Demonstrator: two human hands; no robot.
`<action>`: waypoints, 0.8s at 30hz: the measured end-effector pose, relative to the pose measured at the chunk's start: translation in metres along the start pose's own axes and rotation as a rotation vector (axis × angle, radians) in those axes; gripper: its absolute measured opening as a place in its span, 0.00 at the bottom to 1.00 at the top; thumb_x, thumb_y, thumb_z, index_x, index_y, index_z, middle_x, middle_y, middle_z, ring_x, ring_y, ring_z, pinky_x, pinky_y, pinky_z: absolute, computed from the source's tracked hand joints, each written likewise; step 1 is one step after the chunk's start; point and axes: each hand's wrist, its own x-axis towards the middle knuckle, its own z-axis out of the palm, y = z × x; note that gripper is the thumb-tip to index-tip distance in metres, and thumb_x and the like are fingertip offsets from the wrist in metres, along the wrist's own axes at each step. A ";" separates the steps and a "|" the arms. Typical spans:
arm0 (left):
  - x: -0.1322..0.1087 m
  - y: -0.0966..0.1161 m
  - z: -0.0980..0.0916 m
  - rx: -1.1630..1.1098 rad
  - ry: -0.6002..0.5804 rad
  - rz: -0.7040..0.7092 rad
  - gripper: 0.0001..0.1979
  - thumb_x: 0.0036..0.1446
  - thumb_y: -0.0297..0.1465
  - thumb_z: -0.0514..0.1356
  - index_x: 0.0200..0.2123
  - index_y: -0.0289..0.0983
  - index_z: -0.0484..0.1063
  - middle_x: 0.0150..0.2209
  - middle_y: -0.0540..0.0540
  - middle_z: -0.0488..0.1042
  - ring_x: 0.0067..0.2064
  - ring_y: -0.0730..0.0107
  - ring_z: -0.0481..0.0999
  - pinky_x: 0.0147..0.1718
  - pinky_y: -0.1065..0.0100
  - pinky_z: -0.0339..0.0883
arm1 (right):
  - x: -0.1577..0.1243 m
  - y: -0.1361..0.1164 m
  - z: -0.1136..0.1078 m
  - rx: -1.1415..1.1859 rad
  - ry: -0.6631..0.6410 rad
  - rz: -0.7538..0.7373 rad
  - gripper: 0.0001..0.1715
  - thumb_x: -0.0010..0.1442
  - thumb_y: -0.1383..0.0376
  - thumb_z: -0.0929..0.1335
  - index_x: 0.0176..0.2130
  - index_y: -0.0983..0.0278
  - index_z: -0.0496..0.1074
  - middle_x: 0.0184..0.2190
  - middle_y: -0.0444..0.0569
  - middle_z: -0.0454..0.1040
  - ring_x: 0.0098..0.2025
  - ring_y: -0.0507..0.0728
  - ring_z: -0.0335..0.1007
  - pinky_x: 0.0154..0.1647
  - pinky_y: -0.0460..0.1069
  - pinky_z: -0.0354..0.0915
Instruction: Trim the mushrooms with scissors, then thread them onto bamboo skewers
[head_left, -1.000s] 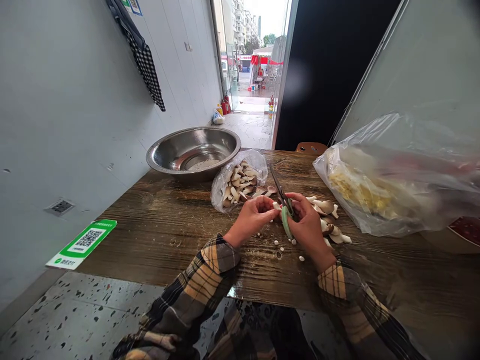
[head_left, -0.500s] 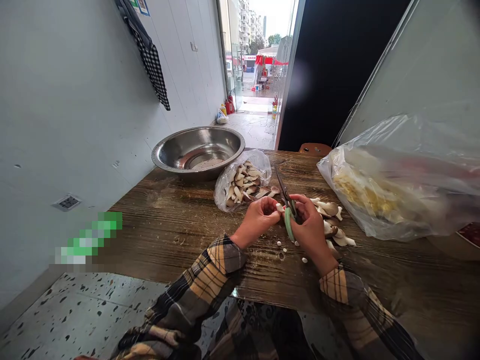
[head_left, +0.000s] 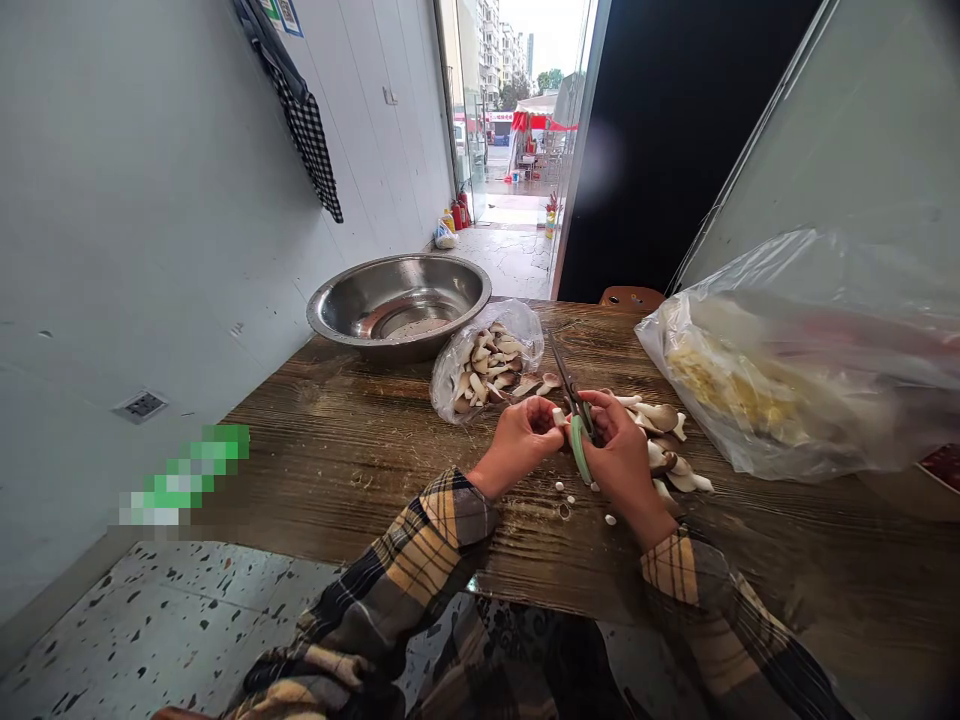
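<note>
Between the fingertips of my left hand (head_left: pixel 523 440) is a mushroom (head_left: pixel 559 416), its pale stem pointing up by the scissors. My right hand (head_left: pixel 621 455) is closed around scissors (head_left: pixel 580 445) with green handles, their dark blades aimed away from me. An open clear plastic bag of mushrooms (head_left: pixel 491 365) lies beyond my left hand, with a few loose ones at its mouth. More mushrooms (head_left: pixel 664 450) are piled right of my right hand, partly hidden by it. Small white stem ends (head_left: pixel 610 519) are scattered on the wood near my wrists.
A wide steel basin (head_left: pixel 397 300) stands at the back left of the wooden table (head_left: pixel 322 440). At the right, a large clear bag (head_left: pixel 757 390) holds something yellowish. A bowl edge with dark red contents (head_left: pixel 941 467) shows behind it. A wall runs along the left.
Both hands keep nearly the same pose, with the mushroom and scissors still held. The whole view has shifted very slightly.
</note>
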 end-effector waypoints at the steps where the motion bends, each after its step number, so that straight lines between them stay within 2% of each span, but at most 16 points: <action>1: 0.000 0.000 0.000 0.010 0.002 0.004 0.05 0.42 0.26 0.61 0.27 0.33 0.68 0.25 0.51 0.68 0.27 0.78 0.63 0.28 0.73 0.59 | -0.001 0.000 0.001 -0.015 0.000 -0.004 0.25 0.50 0.62 0.73 0.48 0.60 0.68 0.35 0.49 0.78 0.38 0.58 0.76 0.40 0.52 0.70; 9: 0.001 -0.009 0.002 0.048 0.036 0.004 0.05 0.41 0.26 0.60 0.27 0.33 0.68 0.24 0.52 0.67 0.26 0.77 0.62 0.26 0.73 0.56 | -0.004 0.003 0.004 -0.084 0.056 -0.029 0.24 0.49 0.65 0.72 0.48 0.61 0.69 0.33 0.48 0.79 0.38 0.59 0.76 0.41 0.53 0.70; 16: -0.002 -0.002 0.003 -0.241 -0.030 -0.075 0.04 0.43 0.26 0.60 0.27 0.33 0.68 0.24 0.51 0.69 0.25 0.77 0.66 0.29 0.72 0.61 | -0.001 0.003 0.001 0.054 0.034 0.029 0.28 0.48 0.61 0.74 0.48 0.61 0.68 0.34 0.48 0.79 0.35 0.57 0.76 0.36 0.51 0.70; 21: -0.003 0.003 0.002 -0.306 -0.084 -0.098 0.11 0.44 0.32 0.66 0.28 0.33 0.69 0.25 0.50 0.70 0.27 0.76 0.69 0.31 0.70 0.64 | 0.003 0.004 -0.002 0.071 0.020 0.040 0.28 0.48 0.59 0.74 0.48 0.61 0.67 0.33 0.47 0.78 0.34 0.56 0.75 0.36 0.51 0.71; 24: -0.002 0.001 0.002 -0.273 -0.082 -0.083 0.12 0.45 0.33 0.66 0.28 0.33 0.68 0.25 0.50 0.70 0.27 0.76 0.68 0.31 0.71 0.63 | 0.003 0.002 -0.002 0.067 0.005 0.043 0.28 0.48 0.59 0.74 0.48 0.61 0.67 0.33 0.47 0.78 0.34 0.56 0.75 0.35 0.51 0.70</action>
